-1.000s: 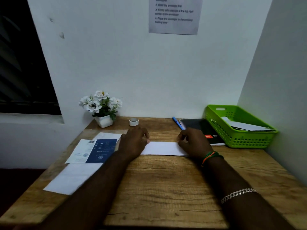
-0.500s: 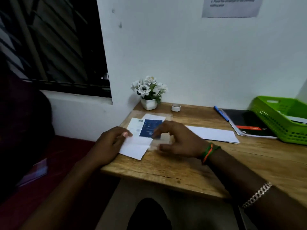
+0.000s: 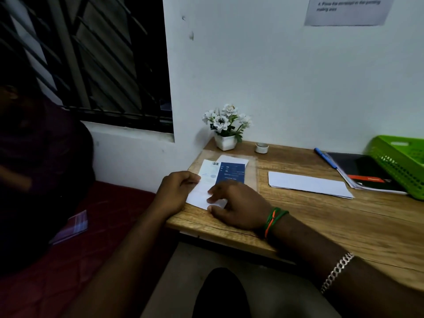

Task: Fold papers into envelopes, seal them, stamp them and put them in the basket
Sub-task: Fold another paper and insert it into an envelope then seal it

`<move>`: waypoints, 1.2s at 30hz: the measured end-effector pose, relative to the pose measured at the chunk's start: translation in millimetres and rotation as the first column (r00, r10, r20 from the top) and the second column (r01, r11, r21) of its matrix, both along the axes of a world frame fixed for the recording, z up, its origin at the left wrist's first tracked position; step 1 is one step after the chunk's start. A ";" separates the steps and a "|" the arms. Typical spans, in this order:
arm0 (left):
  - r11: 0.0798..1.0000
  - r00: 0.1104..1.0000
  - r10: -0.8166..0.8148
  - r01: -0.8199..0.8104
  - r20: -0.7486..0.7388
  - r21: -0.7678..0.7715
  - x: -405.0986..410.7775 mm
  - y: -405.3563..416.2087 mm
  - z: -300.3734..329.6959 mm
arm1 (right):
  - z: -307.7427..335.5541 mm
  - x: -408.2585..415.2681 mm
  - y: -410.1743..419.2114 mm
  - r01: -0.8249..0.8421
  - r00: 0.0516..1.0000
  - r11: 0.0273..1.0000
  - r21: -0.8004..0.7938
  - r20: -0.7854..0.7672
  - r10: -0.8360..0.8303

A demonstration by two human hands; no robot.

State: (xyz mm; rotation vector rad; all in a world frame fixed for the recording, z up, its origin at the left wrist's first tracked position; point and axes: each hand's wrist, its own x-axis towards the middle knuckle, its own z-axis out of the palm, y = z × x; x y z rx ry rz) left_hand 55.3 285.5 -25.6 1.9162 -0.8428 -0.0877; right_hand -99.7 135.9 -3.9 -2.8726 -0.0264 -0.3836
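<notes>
A white envelope (image 3: 199, 194) lies at the left front corner of the wooden desk (image 3: 321, 216). My left hand (image 3: 177, 190) grips its left edge with curled fingers. My right hand (image 3: 238, 204) rests on its right part, fingertips touching the paper. Just behind the envelope lies a blue and white printed sheet (image 3: 226, 172). A folded white paper (image 3: 307, 184) lies flat in the middle of the desk. The green basket (image 3: 401, 164) stands at the right edge, partly out of frame.
A white pot of flowers (image 3: 226, 127) and a small white cup (image 3: 261, 148) stand at the back by the wall. A blue pen (image 3: 325, 157) and a black notebook (image 3: 364, 173) lie beside the basket. A dark window and a red mattress are on the left.
Both hands left the folded paper in the middle of the desk and moved left to the envelope at the corner. The view swung left with them.
</notes>
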 end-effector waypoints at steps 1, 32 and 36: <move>1.000 1.000 0.001 -0.001 -0.006 0.004 -0.6 0.1 0.4 | 1.0 0.6 1.8 -0.001 1.000 0.999 -0.044 0.006 0.001; 0.890 0.972 -0.220 0.234 0.080 -0.392 -103.6 -6.8 94.5 | 121.5 -76.1 22.8 -0.152 0.755 0.729 0.667 0.554 -0.350; 0.982 0.903 0.069 0.013 0.423 -0.187 -139.9 -45.9 112.8 | 132.6 -91.5 -8.8 -0.143 0.654 0.702 0.697 0.599 -0.462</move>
